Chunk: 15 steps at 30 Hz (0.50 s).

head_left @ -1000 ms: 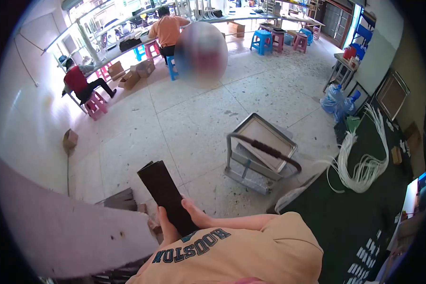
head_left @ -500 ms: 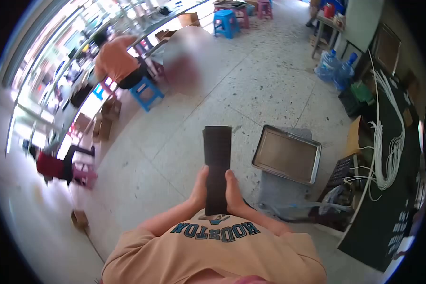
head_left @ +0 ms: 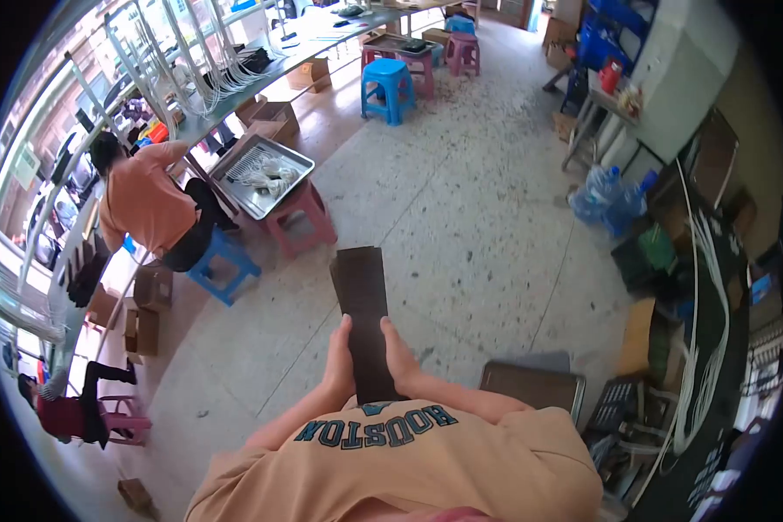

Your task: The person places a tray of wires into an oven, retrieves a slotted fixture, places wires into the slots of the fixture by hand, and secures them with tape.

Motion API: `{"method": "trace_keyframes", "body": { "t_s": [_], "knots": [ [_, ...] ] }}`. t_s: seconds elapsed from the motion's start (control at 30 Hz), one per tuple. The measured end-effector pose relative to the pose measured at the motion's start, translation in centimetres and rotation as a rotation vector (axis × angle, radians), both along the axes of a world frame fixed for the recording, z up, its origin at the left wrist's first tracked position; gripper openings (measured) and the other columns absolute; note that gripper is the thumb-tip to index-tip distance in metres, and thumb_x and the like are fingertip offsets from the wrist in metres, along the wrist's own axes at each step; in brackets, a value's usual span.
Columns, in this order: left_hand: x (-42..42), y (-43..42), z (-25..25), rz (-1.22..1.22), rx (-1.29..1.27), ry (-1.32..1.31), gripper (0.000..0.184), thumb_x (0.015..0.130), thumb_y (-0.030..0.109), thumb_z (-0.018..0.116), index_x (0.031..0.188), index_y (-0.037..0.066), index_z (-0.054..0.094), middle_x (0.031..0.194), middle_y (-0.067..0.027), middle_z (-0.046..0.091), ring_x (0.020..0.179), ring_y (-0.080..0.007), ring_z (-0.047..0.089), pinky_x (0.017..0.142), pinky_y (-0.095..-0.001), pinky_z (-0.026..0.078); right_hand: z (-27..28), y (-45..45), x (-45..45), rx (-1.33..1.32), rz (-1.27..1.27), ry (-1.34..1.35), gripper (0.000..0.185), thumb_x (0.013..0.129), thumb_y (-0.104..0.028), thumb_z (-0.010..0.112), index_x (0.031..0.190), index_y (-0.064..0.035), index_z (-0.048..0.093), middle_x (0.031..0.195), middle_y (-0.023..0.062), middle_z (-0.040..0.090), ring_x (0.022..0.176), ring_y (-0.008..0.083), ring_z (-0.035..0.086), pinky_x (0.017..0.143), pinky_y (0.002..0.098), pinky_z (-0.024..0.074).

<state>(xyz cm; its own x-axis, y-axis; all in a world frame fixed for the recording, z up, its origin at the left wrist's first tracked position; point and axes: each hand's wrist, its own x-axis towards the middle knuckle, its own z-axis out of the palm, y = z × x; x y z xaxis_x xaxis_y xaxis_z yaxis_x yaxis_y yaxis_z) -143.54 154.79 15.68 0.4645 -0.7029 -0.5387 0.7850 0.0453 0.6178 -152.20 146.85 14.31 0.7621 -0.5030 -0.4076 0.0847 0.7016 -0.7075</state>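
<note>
A long, dark brown rectangular stack (head_left: 363, 291) stands out in front of my chest, its edges showing thin offset layers. My left hand (head_left: 339, 358) presses against its left side, and my right hand (head_left: 398, 355) clasps the right side, thumbs up along the edges. Both hands are closed on it at its lower half; the fingers underneath are hidden. What the layers are made of I cannot tell.
Ahead to the left, a metal tray (head_left: 304, 165) with white cables rests on a red stool (head_left: 303, 222). Nearby, a person in an orange shirt (head_left: 152, 204) sits at the long bench. A brown-bottomed tray (head_left: 531, 383) lies low at right, and water bottles (head_left: 613, 204) stand beyond.
I have moved forward across the floor: the right-hand tray has slid down toward my arm, and the cable tray and stools look nearer. Both hands keep hold of the dark stack.
</note>
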Motion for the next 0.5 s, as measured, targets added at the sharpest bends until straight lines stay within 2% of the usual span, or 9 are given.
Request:
{"method": "trace_keyframes", "body": {
  "t_s": [0.1,0.13,0.23,0.37,0.43,0.5],
  "knots": [
    [11.0,-8.4,-4.1,-0.044,-0.022,-0.025,0.051,0.094,0.053,0.045,0.114,0.008,0.061,0.106,-0.0073,0.065,0.095,-0.0205,0.062,0.088,-0.0356,0.049,-1.2,-7.9,9.7,-0.065,0.000,0.069,0.060,0.099,-0.051,0.035,0.127,-0.0004,0.052,0.126,0.0094,0.056,0.114,0.0191,0.051,0.100,0.0320,0.0375],
    [14.9,-11.9,-4.2,-0.048,-0.045,-0.029,0.051,0.094,0.053,0.045,0.114,0.008,0.061,0.106,-0.0073,0.065,0.095,-0.0205,0.062,0.088,-0.0356,0.049,-0.6,-11.0,13.2,-0.136,-0.037,0.118,0.061,0.099,-0.051,0.034,0.127,0.0000,0.052,0.126,0.0094,0.055,0.114,0.0196,0.051,0.100,0.0323,0.0373],
    [23.6,-21.8,-3.8,-0.099,0.094,-0.173,0.050,0.094,0.051,0.045,0.112,0.007,0.061,0.103,-0.0065,0.065,0.093,-0.0202,0.062,0.086,-0.0346,0.049,-0.7,-20.3,21.0,-0.272,-0.080,0.223,0.062,0.100,-0.050,0.034,0.128,0.0027,0.050,0.127,0.0114,0.054,0.116,0.0211,0.050,0.101,0.0324,0.0366],
    [32.8,-33.6,-3.1,-0.252,0.179,-0.263,0.060,0.092,0.056,0.045,0.122,0.005,0.051,0.116,-0.0124,0.055,0.106,-0.0248,0.053,0.093,-0.0375,0.043,-1.7,-30.6,29.4,-0.282,-0.148,0.305,0.065,0.100,-0.047,0.034,0.132,0.0078,0.044,0.130,0.0158,0.052,0.120,0.0234,0.048,0.103,0.0318,0.0355],
    [37.7,-40.2,-3.8,-0.315,0.187,-0.301,0.066,0.090,0.058,0.045,0.128,0.004,0.047,0.123,-0.0153,0.050,0.113,-0.0271,0.049,0.097,-0.0390,0.040,-2.3,-36.9,34.1,-0.193,-0.214,0.325,0.067,0.100,-0.049,0.034,0.133,0.0086,0.043,0.131,0.0168,0.052,0.121,0.0238,0.048,0.103,0.0320,0.0357],
    [42.8,-47.3,-5.4,-0.347,0.196,-0.343,0.073,0.089,0.060,0.045,0.133,0.003,0.042,0.130,-0.0182,0.045,0.119,-0.0294,0.044,0.100,-0.0404,0.036,-5.0,-43.4,39.0,-0.223,-0.204,0.334,0.067,0.100,-0.050,0.034,0.132,0.0083,0.044,0.131,0.0166,0.052,0.120,0.0238,0.048,0.102,0.0321,0.0360]
  ]
}}
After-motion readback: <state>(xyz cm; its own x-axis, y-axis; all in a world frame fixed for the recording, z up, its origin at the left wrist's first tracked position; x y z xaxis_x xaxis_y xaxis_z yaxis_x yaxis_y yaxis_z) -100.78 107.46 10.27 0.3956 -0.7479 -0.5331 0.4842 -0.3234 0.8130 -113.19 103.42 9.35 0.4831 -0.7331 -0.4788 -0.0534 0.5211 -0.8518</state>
